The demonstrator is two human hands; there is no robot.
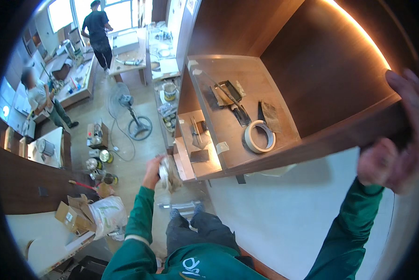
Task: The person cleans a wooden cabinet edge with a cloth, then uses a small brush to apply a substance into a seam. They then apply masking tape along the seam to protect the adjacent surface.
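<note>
My left hand [153, 172] is closed on a crumpled whitish rag [171, 174], low beside the near left corner of a brown wood cabinet [331, 138]. My right hand [401, 149] grips the cabinet's right end, with fingers above the edge panel and the thumb side below it. On the cabinet's film-covered shelf [242, 161] lies a roll of masking tape [260, 136]. Near it are a small dark tray [229, 93] with a stick-like tool across it, and a brownish scrap sheet [271, 116]. A lower lit compartment holds a thin tool [196, 132] and a dark block [200, 156].
My feet stand on a metal step [180, 206]. A pedestal fan [131, 107], paint cans [100, 160] and a cardboard box [76, 215] beside a white plastic bag [108, 216] are to the left. Two people [97, 32] stand farther back, near cluttered benches.
</note>
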